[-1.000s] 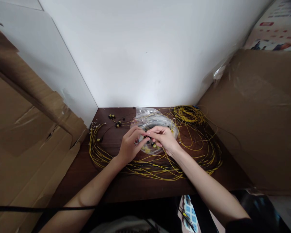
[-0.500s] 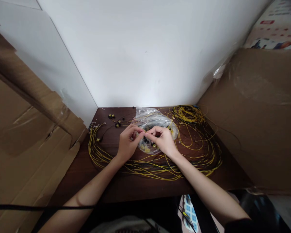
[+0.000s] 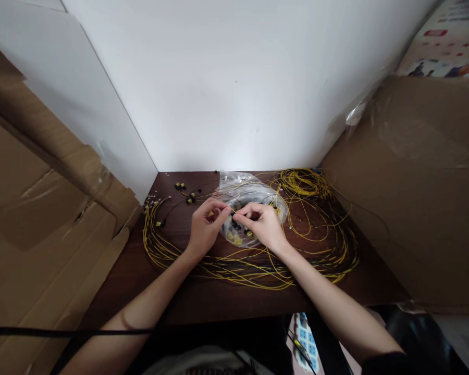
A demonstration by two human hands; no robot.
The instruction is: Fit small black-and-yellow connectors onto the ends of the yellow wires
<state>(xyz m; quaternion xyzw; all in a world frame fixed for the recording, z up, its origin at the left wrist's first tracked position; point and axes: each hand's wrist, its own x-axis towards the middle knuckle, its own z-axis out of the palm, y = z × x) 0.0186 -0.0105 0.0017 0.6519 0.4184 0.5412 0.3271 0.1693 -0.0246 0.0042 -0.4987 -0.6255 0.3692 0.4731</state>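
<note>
A: Head view, quick. Hands?

B: 2, both pinching. Left hand (image 3: pixel 205 226): thumb and index tips closed on what looks like a thin yellow wire (image 3: pixel 233 211). Right hand (image 3: pixel 263 226): thumb and index pinched at its other side. Exact bit in the fingertips too small to tell.

A: Step?

B: My read: fine 2-handed fingertip work on that wire. Another such move would call for steady pinches and small finger shifts, not arm reach.

A: Where's the wire relative to the hands?

B: Between the 2 sets of fingertips, over the clear plastic bag (image 3: pixel 234 178). Fingertips near each other, small gap.

A: Around them?

B: Yellow-and-black parts (image 3: pixel 237 241) at the bag, just below the fingertips. Bundle of yellow and black wires (image 3: pixel 254 285) curves around the near side of the surface (image 3: pixel 219 307). Yellow coil (image 3: pixel 303 182) far right, well apart from both hands. More small parts (image 3: pixel 190 199) beyond the left hand, toward the left.
</note>
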